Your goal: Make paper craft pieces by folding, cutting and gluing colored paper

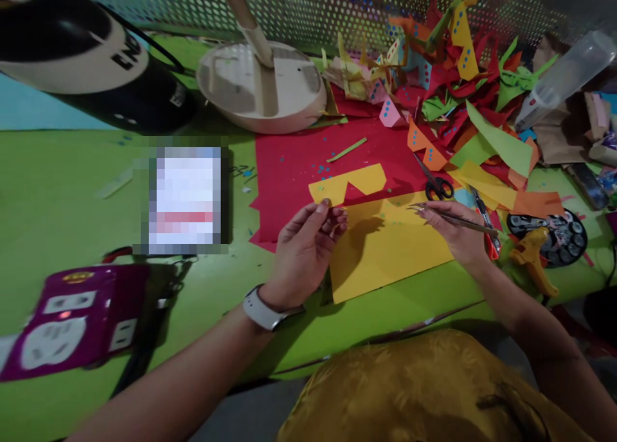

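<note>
My left hand [308, 249], with a pale watch on its wrist, is closed in a pinch at the lower left edge of a yellow paper cutout [369, 178]. The cutout has a V-shaped notch in its lower edge. My right hand [456, 230] grips metal tweezers [465, 221], their tips pointing left over a yellow paper sheet [395, 256]. Nothing I can make out sits between the tips. Beneath lies a red sheet [289, 172] sprinkled with tiny blue paper bits and a thin green paper strip [347, 150].
Black scissors [438, 188], a box cutter [483, 214] and a yellow glue gun [533, 256] lie right. Behind them is a heap of dotted paper cutouts [434, 76]. A round lamp base [231, 82] stands behind; a blurred-out screen [186, 198] and purple power strip [81, 313] are left.
</note>
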Action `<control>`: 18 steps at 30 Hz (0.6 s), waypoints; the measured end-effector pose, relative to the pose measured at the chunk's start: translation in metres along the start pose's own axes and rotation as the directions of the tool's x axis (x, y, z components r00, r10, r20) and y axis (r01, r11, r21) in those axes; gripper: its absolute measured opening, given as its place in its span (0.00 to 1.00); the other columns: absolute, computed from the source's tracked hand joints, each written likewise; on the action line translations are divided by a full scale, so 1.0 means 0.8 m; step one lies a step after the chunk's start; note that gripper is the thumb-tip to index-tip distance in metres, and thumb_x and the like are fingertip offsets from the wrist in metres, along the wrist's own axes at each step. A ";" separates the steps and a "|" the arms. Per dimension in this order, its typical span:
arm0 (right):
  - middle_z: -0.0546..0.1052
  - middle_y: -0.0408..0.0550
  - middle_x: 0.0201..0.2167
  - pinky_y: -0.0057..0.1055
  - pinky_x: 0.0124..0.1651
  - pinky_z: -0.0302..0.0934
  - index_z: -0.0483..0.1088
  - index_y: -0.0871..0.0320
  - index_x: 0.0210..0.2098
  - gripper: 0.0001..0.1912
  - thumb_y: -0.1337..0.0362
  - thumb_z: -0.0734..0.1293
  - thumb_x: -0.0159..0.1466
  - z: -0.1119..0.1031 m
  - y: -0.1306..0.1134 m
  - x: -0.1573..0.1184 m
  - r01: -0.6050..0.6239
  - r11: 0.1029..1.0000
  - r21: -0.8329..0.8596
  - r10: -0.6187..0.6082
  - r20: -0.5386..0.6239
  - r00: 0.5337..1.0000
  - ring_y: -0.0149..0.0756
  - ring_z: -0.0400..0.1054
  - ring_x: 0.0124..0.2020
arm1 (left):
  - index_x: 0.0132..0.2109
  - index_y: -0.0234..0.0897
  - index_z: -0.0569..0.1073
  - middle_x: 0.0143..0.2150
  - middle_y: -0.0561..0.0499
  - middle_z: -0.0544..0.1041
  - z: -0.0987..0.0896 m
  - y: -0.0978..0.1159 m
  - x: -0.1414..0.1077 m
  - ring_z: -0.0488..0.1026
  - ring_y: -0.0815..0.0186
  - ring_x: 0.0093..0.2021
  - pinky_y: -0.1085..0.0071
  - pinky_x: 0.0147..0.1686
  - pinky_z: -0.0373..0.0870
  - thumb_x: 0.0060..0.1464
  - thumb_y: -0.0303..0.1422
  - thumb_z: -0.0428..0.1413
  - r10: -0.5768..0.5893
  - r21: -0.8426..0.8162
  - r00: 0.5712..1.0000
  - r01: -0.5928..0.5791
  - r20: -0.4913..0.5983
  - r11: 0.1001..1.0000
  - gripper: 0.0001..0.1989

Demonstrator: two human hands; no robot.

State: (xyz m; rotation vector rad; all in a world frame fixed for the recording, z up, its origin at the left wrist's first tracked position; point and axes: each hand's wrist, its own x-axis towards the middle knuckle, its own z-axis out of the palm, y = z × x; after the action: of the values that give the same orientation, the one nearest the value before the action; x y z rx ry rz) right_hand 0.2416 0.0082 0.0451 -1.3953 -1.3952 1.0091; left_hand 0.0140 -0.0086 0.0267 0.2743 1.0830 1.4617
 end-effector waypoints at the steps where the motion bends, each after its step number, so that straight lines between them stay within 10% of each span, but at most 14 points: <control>1: 0.84 0.43 0.33 0.36 0.41 0.77 0.80 0.52 0.35 0.09 0.57 0.75 0.56 -0.001 -0.005 -0.001 0.003 1.000 0.008 -0.003 -0.008 1.000 0.37 0.80 0.34 | 0.29 0.41 0.78 0.28 0.54 0.80 0.000 0.000 0.000 0.76 0.73 0.30 0.79 0.31 0.74 0.42 0.32 0.71 -0.002 -0.006 1.000 0.002 0.006 1.000 0.09; 6: 0.83 0.44 0.30 0.35 0.38 0.76 0.78 0.54 0.34 0.11 0.56 0.76 0.55 -0.017 -0.031 -0.008 -0.017 0.995 0.096 0.017 0.006 1.000 0.37 0.79 0.33 | 0.29 0.41 0.79 0.28 0.54 0.80 0.000 0.001 0.000 0.76 0.73 0.30 0.79 0.30 0.74 0.44 0.32 0.71 -0.002 0.016 0.999 0.001 0.045 1.000 0.08; 12: 0.82 0.42 0.30 0.32 0.34 0.74 0.76 0.55 0.35 0.12 0.54 0.74 0.58 -0.037 -0.026 -0.007 0.111 0.991 0.069 -0.091 -0.239 0.967 0.33 0.78 0.29 | 0.28 0.41 0.79 0.27 0.55 0.80 -0.001 -0.003 0.003 0.77 0.71 0.30 0.78 0.30 0.75 0.38 0.32 0.73 0.017 -0.011 0.999 -0.017 0.038 1.000 0.12; 18: 0.82 0.43 0.34 0.35 0.44 0.73 0.77 0.54 0.37 0.13 0.58 0.77 0.53 -0.002 0.002 0.017 0.011 0.998 0.056 -0.016 0.092 0.996 0.36 0.78 0.39 | 0.29 0.36 0.79 0.26 0.54 0.80 -0.001 -0.006 0.006 0.77 0.72 0.28 0.80 0.30 0.74 0.32 0.31 0.74 0.005 -0.057 1.000 -0.003 0.028 0.998 0.15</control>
State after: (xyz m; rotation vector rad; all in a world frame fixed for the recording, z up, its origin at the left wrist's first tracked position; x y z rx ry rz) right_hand 0.2438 0.0216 0.0442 -1.3119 -1.4310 1.1074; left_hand 0.0154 -0.0058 0.0204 0.2561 1.0170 1.4858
